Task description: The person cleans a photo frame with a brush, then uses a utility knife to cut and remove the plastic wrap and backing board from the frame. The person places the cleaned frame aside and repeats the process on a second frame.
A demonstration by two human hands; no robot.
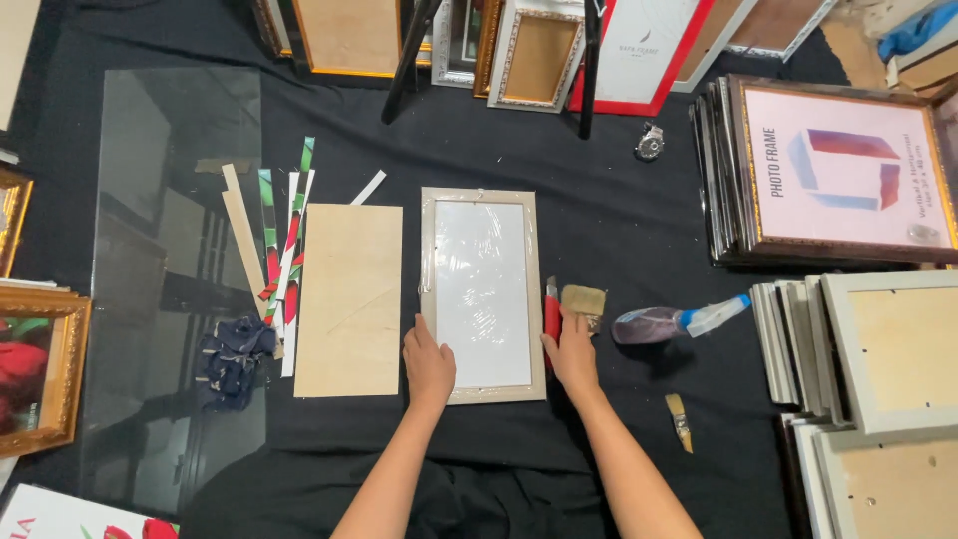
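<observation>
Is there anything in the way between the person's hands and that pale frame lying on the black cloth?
Nothing visible. The left hand rests on the pale frame at its lower left edge, and the right hand touches its right edge beside a red cutter.

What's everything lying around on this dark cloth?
Wrapped picture frame: one, pale grey, centre.
Backing board: one, tan, left of the frame.
Glass sheet: one, clear, far left.
Trimmed strips: several, tan, white and printed, between glass and board.
Rag: one, dark blue, on the glass edge.
Cutter: one, red, right of the frame.
Wide brush: one, tan.
Spray bottle: one, lying down.
Small brush: one, yellowish.
Frame stacks: several, right side.
Left hand: on the frame's lower left edge.
Right hand: at the cutter.
</observation>
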